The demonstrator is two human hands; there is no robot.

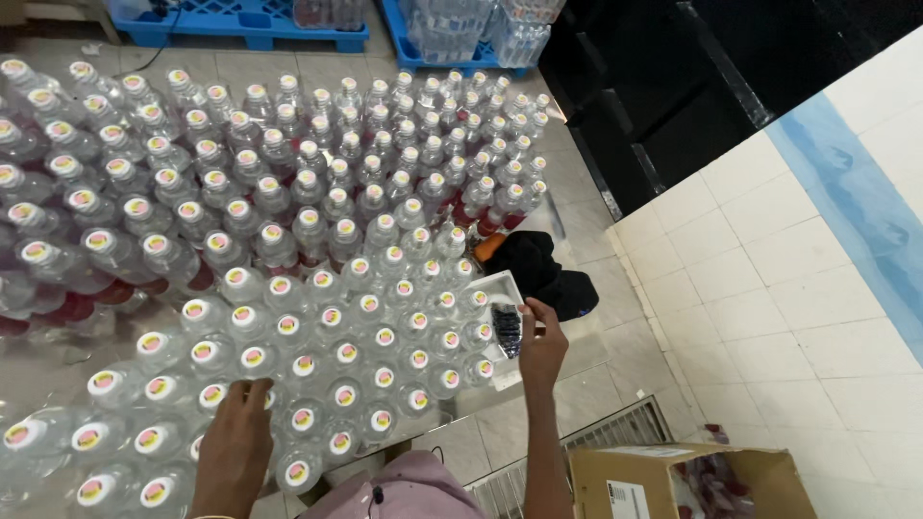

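Floor (750, 288): pale tiles, filling the frame from 3 to 6 o'clock.

Bottles (288, 221): clear plastic, capped, standing upright and packed cap to cap in a large block from 9 to 12 o'clock through centre.

Pallets (240, 24): blue, at 12 o'clock, carrying more wrapped bottles.

Cardboard box (673, 476): open, at 5 o'clock, well apart from the block.

Dark cloth (538, 274): at 3 o'clock of the block, on the floor.

Left hand (236, 447): at 7 o'clock, palm down on the caps of the near rows; grip flat, closed on nothing.

Right hand (541, 351): at the block's 4 o'clock corner, fingers pinched on a small dark bundle (507, 330) beside a white tray (505, 288).

Risk, as a judgement: the bottles are touching, so a push from the resting left hand could tip a near row and spread. The pinch on the bundle looks light; it could slip down between caps.
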